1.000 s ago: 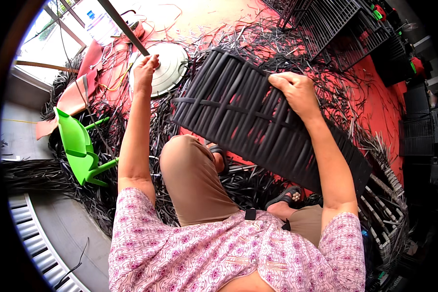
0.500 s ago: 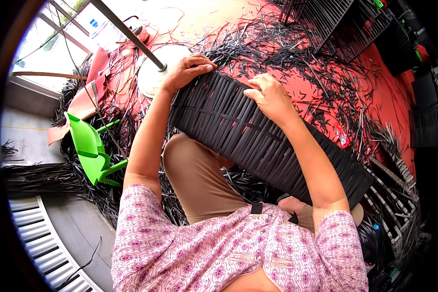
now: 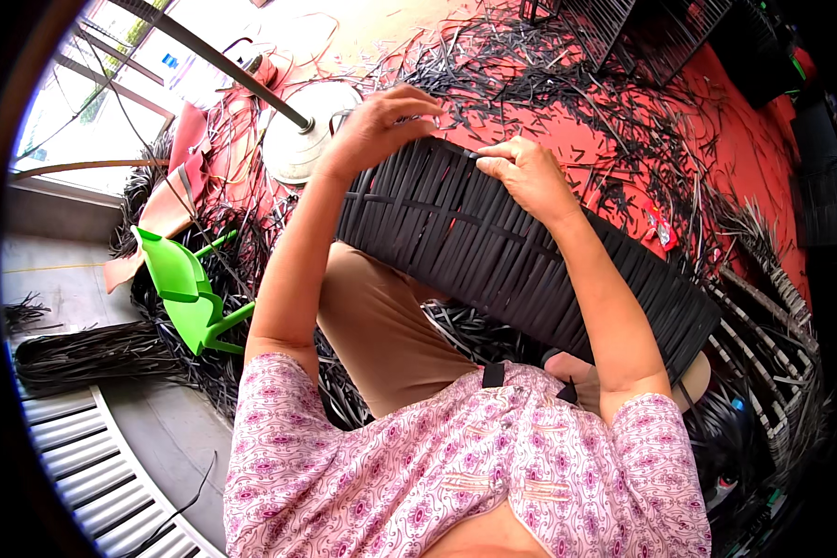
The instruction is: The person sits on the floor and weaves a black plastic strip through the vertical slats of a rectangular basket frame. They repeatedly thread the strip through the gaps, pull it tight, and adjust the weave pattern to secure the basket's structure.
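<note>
- A green plastic chair (image 3: 188,290) lies tipped on the floor, well left of the grip, beside bundles of black strips.
- The left hand (image 3: 374,130) curls over the far edge of the black woven panel (image 3: 493,251), fingers bent around the strip ends, just right of a white round stand base (image 3: 299,139).
- The right hand (image 3: 528,175) presses on that same top edge, close beside the left, fingers closed on a strip.
- The panel rests across the lap, sloping down to the right.
- Risk, as I judge it: pulling unevenly could loosen the weave, or the panel could slide off the knee toward the loose black strips (image 3: 567,84) on the red floor (image 3: 744,158).
</note>
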Tool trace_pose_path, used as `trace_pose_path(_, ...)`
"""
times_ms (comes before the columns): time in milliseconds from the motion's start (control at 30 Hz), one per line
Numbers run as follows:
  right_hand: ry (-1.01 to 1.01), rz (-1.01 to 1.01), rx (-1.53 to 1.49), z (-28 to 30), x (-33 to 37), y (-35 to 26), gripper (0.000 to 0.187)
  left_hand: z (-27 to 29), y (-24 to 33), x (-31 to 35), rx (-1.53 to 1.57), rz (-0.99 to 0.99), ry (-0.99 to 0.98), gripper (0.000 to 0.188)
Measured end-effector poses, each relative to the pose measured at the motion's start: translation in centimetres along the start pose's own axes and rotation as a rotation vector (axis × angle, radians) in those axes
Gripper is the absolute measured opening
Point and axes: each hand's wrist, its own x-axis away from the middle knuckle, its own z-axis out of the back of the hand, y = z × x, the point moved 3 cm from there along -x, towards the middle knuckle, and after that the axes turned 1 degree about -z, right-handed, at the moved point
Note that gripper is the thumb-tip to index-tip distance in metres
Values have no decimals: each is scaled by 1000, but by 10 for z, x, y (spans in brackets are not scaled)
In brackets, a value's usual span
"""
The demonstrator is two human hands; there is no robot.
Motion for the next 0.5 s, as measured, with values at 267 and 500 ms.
trace_pose_path(267, 3, -14, -113, 1, 4, 3, 30, -42, 17, -2, 152, 175, -192, 26)
trace_pose_path(500, 67, -60, 53, 60, 58, 29, 32, -52, 41, -13, 105, 128, -322, 29)
